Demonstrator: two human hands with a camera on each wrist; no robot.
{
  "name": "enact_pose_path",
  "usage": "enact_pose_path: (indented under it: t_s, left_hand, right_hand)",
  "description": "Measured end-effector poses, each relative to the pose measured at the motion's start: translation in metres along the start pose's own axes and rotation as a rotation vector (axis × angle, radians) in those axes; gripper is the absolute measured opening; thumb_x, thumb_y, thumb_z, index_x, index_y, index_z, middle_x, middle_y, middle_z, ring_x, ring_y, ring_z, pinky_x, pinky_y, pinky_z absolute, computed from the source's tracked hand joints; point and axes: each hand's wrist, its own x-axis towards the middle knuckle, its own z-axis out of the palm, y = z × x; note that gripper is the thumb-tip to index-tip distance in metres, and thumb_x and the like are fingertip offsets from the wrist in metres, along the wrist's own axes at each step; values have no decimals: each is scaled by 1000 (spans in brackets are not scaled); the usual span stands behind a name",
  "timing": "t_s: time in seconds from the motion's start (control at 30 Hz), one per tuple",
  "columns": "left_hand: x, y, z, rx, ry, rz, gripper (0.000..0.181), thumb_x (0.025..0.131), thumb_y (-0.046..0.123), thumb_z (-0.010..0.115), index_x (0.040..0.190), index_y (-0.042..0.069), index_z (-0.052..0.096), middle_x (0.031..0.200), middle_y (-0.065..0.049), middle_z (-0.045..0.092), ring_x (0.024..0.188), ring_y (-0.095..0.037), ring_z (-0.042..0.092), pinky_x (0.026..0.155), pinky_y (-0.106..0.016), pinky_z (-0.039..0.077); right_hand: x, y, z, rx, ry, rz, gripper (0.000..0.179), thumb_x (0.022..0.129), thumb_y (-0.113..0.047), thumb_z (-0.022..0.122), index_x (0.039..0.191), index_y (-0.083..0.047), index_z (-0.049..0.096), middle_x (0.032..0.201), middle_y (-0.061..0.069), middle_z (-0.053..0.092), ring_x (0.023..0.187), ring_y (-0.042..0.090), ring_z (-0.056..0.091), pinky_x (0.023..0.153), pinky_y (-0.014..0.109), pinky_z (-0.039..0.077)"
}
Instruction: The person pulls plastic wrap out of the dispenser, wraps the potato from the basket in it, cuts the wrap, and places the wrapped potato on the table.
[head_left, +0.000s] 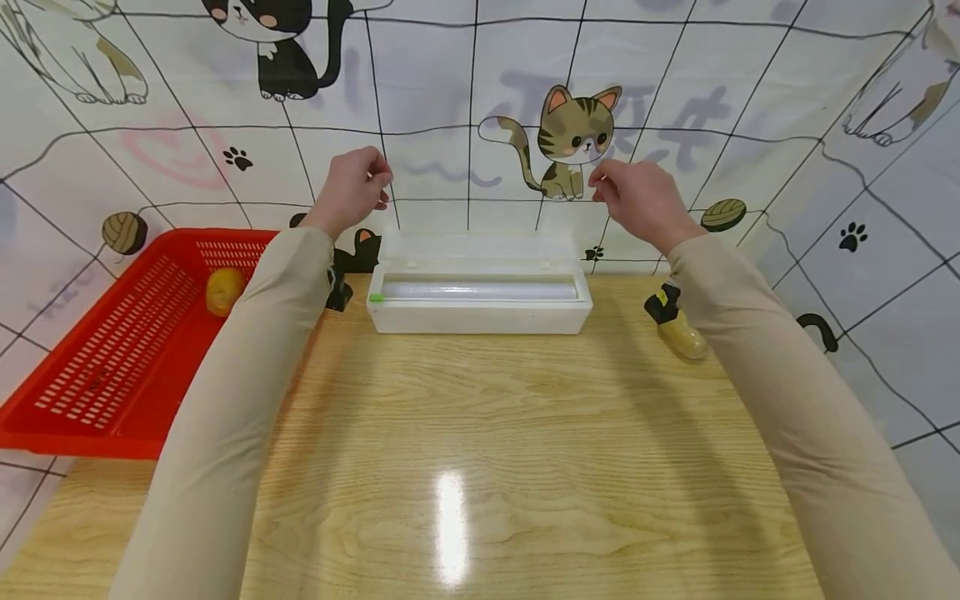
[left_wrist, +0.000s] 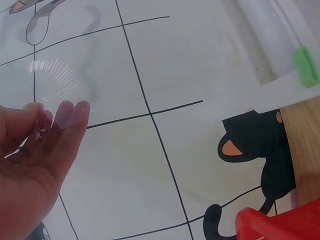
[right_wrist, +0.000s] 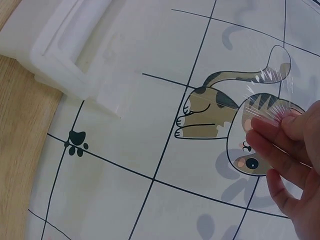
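Observation:
My left hand (head_left: 352, 190) is raised beyond the left end of a white plastic-wrap dispenser (head_left: 480, 318), thumb and fingertips pinching clear plastic wrap (left_wrist: 54, 80). On the other side my right hand (head_left: 643, 200) pinches the same kind of clear wrap (right_wrist: 270, 100) between thumb and forefinger, with creases fanning out from the grip. Between the hands the film is nearly invisible in the head view. The dispenser stands at the back of the table with its lid raised, a roll (head_left: 480, 291) inside and a green slider (head_left: 377, 297) at its left end.
A red perforated basket (head_left: 142, 417) sits at the left, holding a yellow round fruit or vegetable (head_left: 225, 290). Under my right forearm lies a pale yellow oblong thing (head_left: 684, 340), partly covered. A cat-patterned sheet (head_left: 427, 158) hangs behind the wooden table (head_left: 525, 433).

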Motion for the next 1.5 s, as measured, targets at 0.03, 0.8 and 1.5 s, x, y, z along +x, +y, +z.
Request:
enact_pose_path:
  t_s: [0.03, 0.8, 1.5]
  left_hand:
    - [1, 1, -1, 5, 3, 2, 18, 102, 6, 43, 111, -7, 51, 106, -20, 54, 80, -20, 59, 71, -23, 53]
    - [6, 22, -19, 81, 67, 11, 18, 101, 8, 45, 111, -6, 53, 101, -15, 55, 72, -15, 58, 68, -22, 47]
    - [17, 40, -38, 148, 94, 38, 19, 101, 8, 43, 111, -6, 52, 104, -16, 56, 72, -10, 56, 73, -24, 45]
  right_hand:
    - [0, -1, -1, -3, 8, 1, 22, 101, -6, 42, 112, 4, 60, 98, 19, 70, 81, 36, 65, 70, 48, 48]
    - [10, -12, -23, -98, 103, -17, 23, 99, -4, 42, 111, 4, 60, 96, 20, 69, 72, 39, 61, 68, 49, 48]
    - [23, -21, -46, -182, 77, 50, 25, 100, -7, 43, 117, 6, 56, 102, 26, 66, 78, 48, 59, 85, 59, 39]
